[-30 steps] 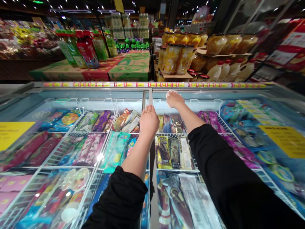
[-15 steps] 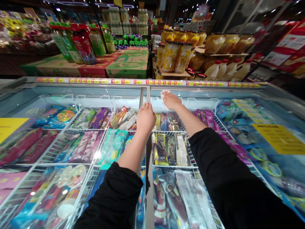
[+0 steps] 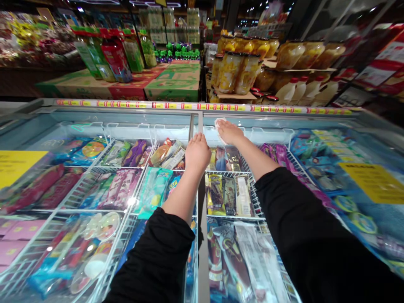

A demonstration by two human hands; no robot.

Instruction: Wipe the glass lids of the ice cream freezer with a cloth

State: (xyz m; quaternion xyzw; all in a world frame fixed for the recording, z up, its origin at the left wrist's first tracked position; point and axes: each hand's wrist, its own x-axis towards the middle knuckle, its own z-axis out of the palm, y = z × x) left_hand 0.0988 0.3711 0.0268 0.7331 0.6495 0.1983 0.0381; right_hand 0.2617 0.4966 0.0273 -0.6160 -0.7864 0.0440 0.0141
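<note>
My right hand (image 3: pixel 231 132) presses a crumpled white cloth (image 3: pixel 219 123) against the sliding glass lid of a chest freezer, near its far edge. Only a bit of the cloth shows past the fingers. My left hand (image 3: pixel 198 155) rests on the metal frame (image 3: pixel 203 256) where the two lids meet, fingers stretched forward and close together, with no object visible in it. Beneath the glass, wrapped ice creams lie in white wire baskets, among them a yellow-and-brown pack (image 3: pixel 216 194) and turquoise packs (image 3: pixel 154 189).
A strip of price labels (image 3: pixel 176 106) runs along the freezer's far rim. Yellow signs (image 3: pixel 375 182) lie on the glass at both sides. Behind stand jars of yellow fruit (image 3: pixel 235 73), bottles (image 3: pixel 115 57) on printed cartons (image 3: pixel 172 80), and white jugs with red caps (image 3: pixel 296 90).
The whole view has shifted slightly, so everything appears a little further right. Against the freezer, both hands and the cloth stay in nearly the same place.
</note>
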